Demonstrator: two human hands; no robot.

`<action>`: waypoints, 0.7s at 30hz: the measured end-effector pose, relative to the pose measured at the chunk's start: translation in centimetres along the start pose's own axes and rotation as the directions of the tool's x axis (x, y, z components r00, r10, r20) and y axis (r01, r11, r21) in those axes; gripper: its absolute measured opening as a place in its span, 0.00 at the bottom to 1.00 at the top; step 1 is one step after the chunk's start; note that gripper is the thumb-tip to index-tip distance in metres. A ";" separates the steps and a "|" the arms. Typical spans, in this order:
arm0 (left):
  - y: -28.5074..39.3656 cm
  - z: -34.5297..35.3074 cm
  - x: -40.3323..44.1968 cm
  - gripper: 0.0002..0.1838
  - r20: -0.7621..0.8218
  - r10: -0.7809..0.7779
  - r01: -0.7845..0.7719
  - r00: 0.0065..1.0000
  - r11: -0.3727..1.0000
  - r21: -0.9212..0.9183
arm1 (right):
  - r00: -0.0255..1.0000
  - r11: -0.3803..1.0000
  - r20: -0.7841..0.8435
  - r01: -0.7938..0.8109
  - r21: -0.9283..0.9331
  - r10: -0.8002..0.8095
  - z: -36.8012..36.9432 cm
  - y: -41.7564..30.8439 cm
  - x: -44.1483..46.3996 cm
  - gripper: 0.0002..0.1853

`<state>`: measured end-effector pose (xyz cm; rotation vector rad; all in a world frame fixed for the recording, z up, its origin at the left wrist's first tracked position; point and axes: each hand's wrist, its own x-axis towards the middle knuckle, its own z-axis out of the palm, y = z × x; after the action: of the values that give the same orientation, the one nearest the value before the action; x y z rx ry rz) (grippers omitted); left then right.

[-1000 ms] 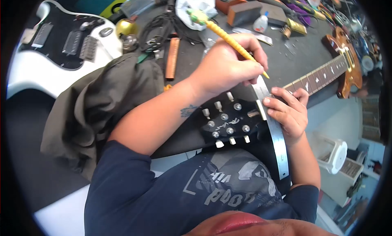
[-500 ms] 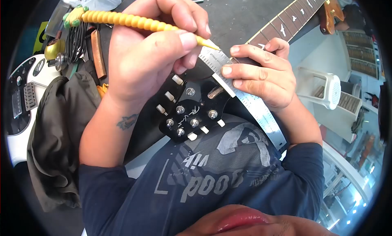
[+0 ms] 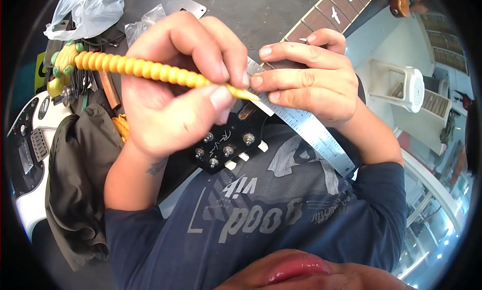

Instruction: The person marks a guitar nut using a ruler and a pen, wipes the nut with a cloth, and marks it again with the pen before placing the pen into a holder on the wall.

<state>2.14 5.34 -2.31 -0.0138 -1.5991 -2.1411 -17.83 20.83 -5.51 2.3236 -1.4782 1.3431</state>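
I had two hands at work. In the middle of the frame, my left hand (image 3: 175, 94) pinched one yellow, ribbed, pencil-like stick (image 3: 145, 69) with a green-and-yellow knobbed top, its pale tip at one small white strip (image 3: 265, 108). My right hand (image 3: 316, 79), right of center, pressed its fingertips down, three fingers nearly side by side and the little one curled; its thumb was hidden. Under it, one silver metal ruler (image 3: 324, 139) slanted from the center toward the lower right. Below the strip sat one glossy black guitar headstock (image 3: 236, 162) showing five round silver posts and three white pegs. On the dark fretboard (image 3: 321, 19), upper right, I counted two clear white bird-shaped inlays. One white electric guitar (image 3: 30, 209) lay at the left edge.
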 end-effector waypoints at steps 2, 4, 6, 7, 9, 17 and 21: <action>-0.3 0.4 0.0 0.11 0.036 0.028 -0.030 0.999 0.998 0.061 | 1.000 1.000 0.007 -0.004 0.003 0.004 -0.2 -0.1 0.1 0.05; -0.5 0.4 0.1 0.10 0.109 0.072 -0.092 0.991 0.979 0.183 | 1.000 1.000 0.015 -0.012 -0.002 0.012 -0.4 -0.2 0.1 0.05; -0.5 0.4 0.4 0.09 0.192 0.123 -0.181 0.974 0.929 0.323 | 0.999 1.000 0.034 -0.016 0.017 0.016 -0.4 -0.2 0.0 0.04; -0.4 0.5 0.5 0.09 0.223 0.136 -0.212 0.965 0.907 0.365 | 0.999 0.999 0.050 -0.016 0.036 0.014 -0.5 -0.1 -0.2 0.05; -0.2 0.5 0.8 0.09 0.261 0.153 -0.258 0.953 0.860 0.441 | 0.998 0.999 0.059 -0.016 0.049 0.013 -0.6 -0.2 -0.4 0.05; 0.1 1.1 0.8 0.10 0.315 0.165 -0.321 0.935 0.775 0.545 | 1.000 0.999 0.027 -0.006 0.036 0.005 -0.3 -0.1 -0.6 0.05; -0.1 1.0 0.9 0.10 0.321 0.173 -0.333 0.931 0.762 0.555 | 1.000 0.999 0.027 -0.003 0.044 0.002 -0.2 -0.1 -0.6 0.05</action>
<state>1.06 5.99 -1.82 -0.2952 -2.2241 -1.3832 -17.99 21.35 -5.78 2.3759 -1.4745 1.3641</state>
